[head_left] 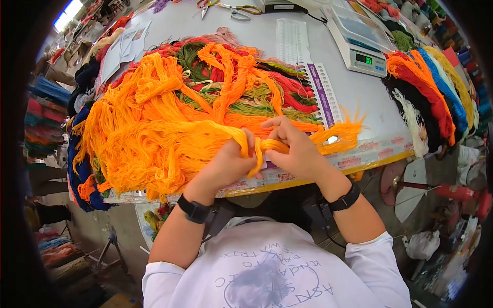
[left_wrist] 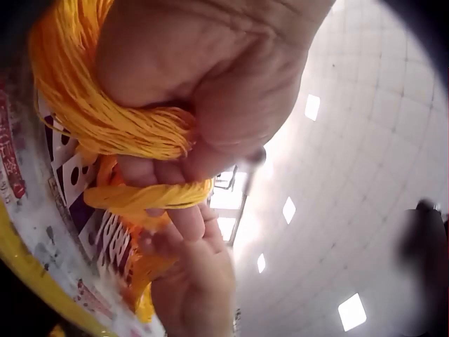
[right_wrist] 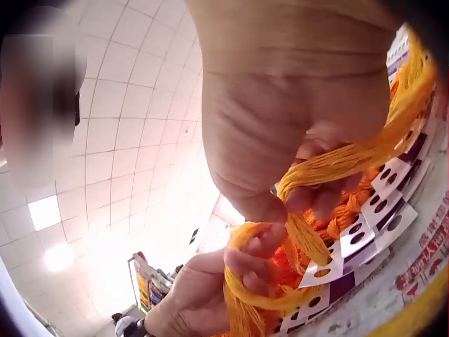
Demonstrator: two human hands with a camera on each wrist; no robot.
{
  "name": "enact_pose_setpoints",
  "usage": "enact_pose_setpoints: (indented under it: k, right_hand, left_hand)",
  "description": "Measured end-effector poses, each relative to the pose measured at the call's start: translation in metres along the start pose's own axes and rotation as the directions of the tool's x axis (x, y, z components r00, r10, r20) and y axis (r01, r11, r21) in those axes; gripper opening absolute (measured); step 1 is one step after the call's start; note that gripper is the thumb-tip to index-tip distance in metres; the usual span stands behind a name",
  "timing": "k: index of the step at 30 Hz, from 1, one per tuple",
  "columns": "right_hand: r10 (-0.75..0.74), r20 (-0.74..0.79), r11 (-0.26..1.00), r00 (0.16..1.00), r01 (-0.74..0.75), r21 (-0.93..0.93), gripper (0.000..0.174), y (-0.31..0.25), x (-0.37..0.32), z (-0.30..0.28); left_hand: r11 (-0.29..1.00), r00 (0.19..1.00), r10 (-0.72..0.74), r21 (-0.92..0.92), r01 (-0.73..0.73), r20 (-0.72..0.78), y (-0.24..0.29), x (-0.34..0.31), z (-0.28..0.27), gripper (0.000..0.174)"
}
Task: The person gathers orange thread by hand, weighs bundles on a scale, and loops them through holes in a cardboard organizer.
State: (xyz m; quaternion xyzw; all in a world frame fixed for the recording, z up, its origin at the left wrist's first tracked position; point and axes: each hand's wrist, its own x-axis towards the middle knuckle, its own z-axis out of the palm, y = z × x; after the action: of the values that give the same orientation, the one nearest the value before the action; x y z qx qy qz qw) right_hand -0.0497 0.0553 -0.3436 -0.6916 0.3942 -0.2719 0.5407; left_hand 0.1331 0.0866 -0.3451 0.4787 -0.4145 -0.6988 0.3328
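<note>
A bundle of yellow-orange embroidery thread [head_left: 261,149] bends into a loop between the two hands, close over the table's front edge. My left hand [head_left: 231,163] grips the bundle on the left, the strands passing between thumb and fingers. On the other side my right hand [head_left: 302,156] pinches the same bundle; its loose frayed end [head_left: 346,134] sticks out to the right. In the left wrist view a turn of thread [left_wrist: 151,196] lies across the left fingers. The right wrist view shows the thread [right_wrist: 337,165] running under the right palm.
A big heap of orange thread [head_left: 149,149] covers the table's left half, over red and green skeins [head_left: 287,92]. Punched thread cards [head_left: 322,95] lie beneath. Behind are scissors [head_left: 239,11] and a digital scale [head_left: 362,59]; more coloured skeins [head_left: 441,97] hang at the right edge.
</note>
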Motion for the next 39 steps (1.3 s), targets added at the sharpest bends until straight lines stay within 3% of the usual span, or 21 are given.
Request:
enact_pose_setpoints:
  k: [2, 3, 4, 6, 7, 8, 10, 12, 13, 15, 17, 18, 20, 21, 23, 24, 26, 30, 33, 35, 39]
  right_hand:
    - [0.008, 0.028, 0.968, 1.000, -0.014, 0.252, 0.030, 0.002, 0.001, 0.001]
    - [0.009, 0.028, 0.968, 1.000, -0.016, 0.250, 0.030, 0.010, 0.002, 0.004]
    - [0.018, -0.008, 0.983, 1.000, -0.016, 0.182, 0.028, 0.022, 0.003, 0.009]
    - [0.028, -0.045, 0.993, 0.999, -0.023, 0.115, 0.026, 0.033, 0.005, 0.015]
    - [-0.070, -0.049, 0.986, 0.996, 0.062, -0.156, 0.023, 0.036, 0.006, 0.019]
    - [-0.166, -0.024, 0.899, 0.986, 0.142, -0.415, 0.020, 0.037, 0.005, 0.022]
    - [-0.140, -0.047, 0.881, 0.989, 0.102, -0.462, 0.020, 0.036, 0.004, 0.027]
    - [-0.113, -0.081, 0.860, 0.990, 0.057, -0.508, 0.020, 0.033, 0.003, 0.028]
    - [-0.045, -0.118, 0.886, 0.992, -0.015, -0.464, 0.020, 0.031, 0.001, 0.026]
    - [0.030, -0.159, 0.906, 0.987, -0.094, -0.412, 0.020, 0.032, 0.000, 0.024]
    - [0.026, -0.163, 0.916, 0.986, -0.088, -0.391, 0.017, 0.035, 0.001, 0.023]
    - [0.031, -0.166, 0.918, 0.986, -0.094, -0.384, 0.017, 0.037, 0.001, 0.022]
    - [0.099, -0.179, 0.978, 0.979, -0.129, -0.161, 0.015, 0.042, 0.002, 0.022]
    - [0.100, -0.176, 0.979, 0.979, -0.128, -0.158, 0.015, 0.045, 0.002, 0.022]
    - [0.186, -0.205, 0.972, 0.961, -0.150, 0.180, 0.009, 0.049, 0.002, 0.022]
    - [0.190, -0.198, 0.972, 0.962, -0.155, 0.179, 0.009, 0.048, 0.001, 0.023]
    - [0.225, -0.162, 0.826, 0.961, -0.101, 0.554, 0.009, 0.039, 0.002, 0.019]
    - [0.226, -0.125, 0.914, 0.966, -0.166, 0.371, 0.011, 0.045, 0.003, 0.013]
    - [0.264, -0.109, 0.881, 0.958, -0.193, 0.433, 0.008, 0.037, 0.005, 0.012]
    - [0.349, -0.020, 0.751, 0.937, -0.267, 0.603, 0.007, 0.038, 0.007, 0.006]
    - [0.345, 0.015, 0.725, 0.938, -0.277, 0.631, 0.006, 0.042, 0.009, 0.002]
  left_hand:
    - [0.997, 1.000, 0.011, 0.073, -0.012, 0.009, -0.003, 0.005, 0.003, 0.025]
    - [0.998, 0.997, 0.024, 0.055, -0.021, -0.068, -0.005, 0.007, 0.004, 0.025]
    - [0.999, 0.989, 0.036, 0.039, -0.031, -0.145, -0.006, 0.009, 0.003, 0.024]
    - [0.996, 0.992, 0.070, -0.042, -0.075, -0.109, -0.009, 0.009, -0.004, 0.026]
    - [0.986, 0.991, 0.106, -0.124, -0.115, -0.078, -0.011, 0.008, -0.006, 0.028]
    - [0.986, 0.992, 0.102, -0.126, -0.112, -0.078, -0.013, 0.008, -0.007, 0.028]
    - [0.977, 0.978, 0.210, 0.026, -0.210, 0.018, -0.015, 0.005, -0.009, 0.026]
    - [0.984, 0.983, 0.170, -0.033, -0.172, -0.061, -0.005, -0.010, -0.019, 0.024]
    - [0.986, 0.983, 0.126, -0.096, -0.139, -0.137, 0.000, -0.021, -0.027, 0.022]
    - [0.941, 0.913, 0.213, -0.180, -0.288, -0.349, 0.000, -0.045, -0.054, 0.016]
    - [0.886, 0.929, 0.134, -0.379, -0.268, -0.344, -0.005, -0.073, -0.088, 0.010]
    - [0.889, 0.931, 0.128, -0.376, -0.261, -0.342, -0.010, -0.085, -0.101, 0.010]
    - [0.808, 0.873, 0.017, -0.508, -0.299, -0.487, -0.022, -0.104, -0.116, 0.010]
    - [0.809, 0.871, 0.015, -0.506, -0.299, -0.490, -0.027, -0.107, -0.113, 0.010]
    - [0.851, 0.829, -0.057, -0.461, -0.251, -0.557, -0.035, -0.108, -0.099, 0.010]
    - [0.849, 0.826, -0.063, -0.465, -0.251, -0.560, -0.037, -0.108, -0.096, 0.010]
    - [0.951, 0.806, -0.028, -0.264, -0.160, -0.591, -0.037, -0.103, -0.091, 0.013]
    - [0.980, 0.794, -0.014, -0.165, -0.109, -0.608, -0.040, -0.101, -0.096, 0.016]
    - [0.988, 0.780, 0.002, -0.117, -0.096, -0.625, -0.041, -0.101, -0.096, 0.016]
    - [0.995, 0.777, -0.009, -0.080, -0.053, -0.630, -0.039, -0.101, -0.095, 0.016]
    - [0.997, 0.754, -0.035, -0.079, -0.023, -0.656, -0.030, -0.101, -0.095, 0.015]
